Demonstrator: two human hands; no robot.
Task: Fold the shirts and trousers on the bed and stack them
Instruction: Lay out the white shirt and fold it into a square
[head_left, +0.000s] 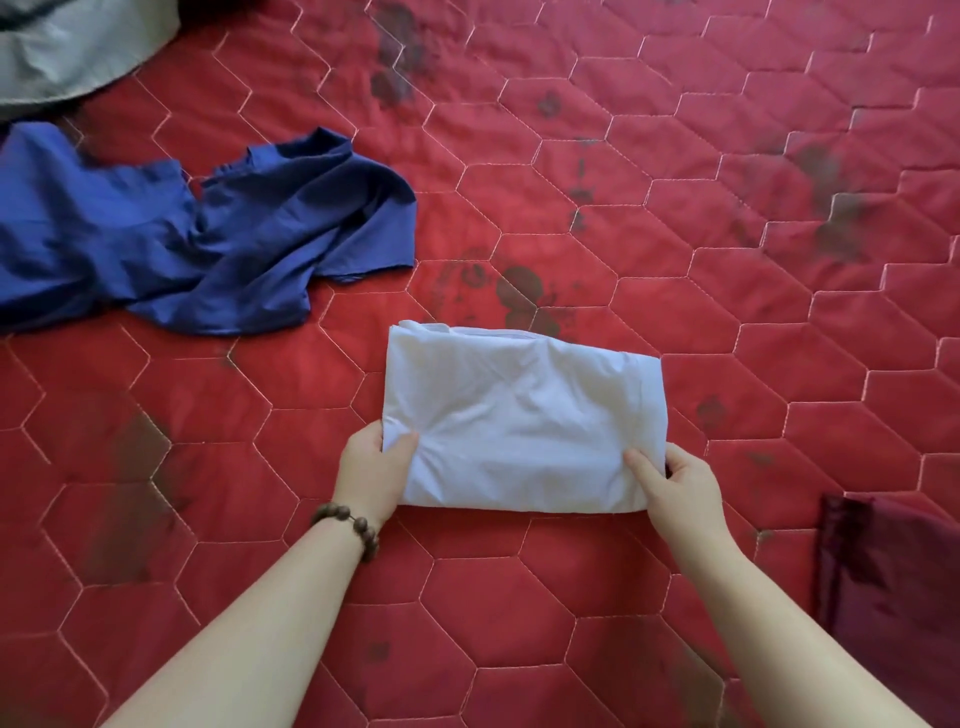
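Head camera, looking down at a bed covered by a red quilted cover stitched in pale hexagons, with dark smudges scattered across it.

Two bare forearms reach in from the bottom edge. Between them, near the middle of the view, lies a white garment folded into a neat rectangle, flat on the cover. The left hand grips its near left corner — thumb on top of the cloth, fingers tucked beneath. A bracelet of brown wooden beads circles that wrist. The right hand pinches the near right corner the same way, thumb on top.

Well apart to the upper left, a blue garment lies crumpled and unfolded on the cover. Beyond it, in the top left corner, is a mound of grey fabric — only partly in view. At the lower right edge sits a dark maroon cloth, cut off by the frame.
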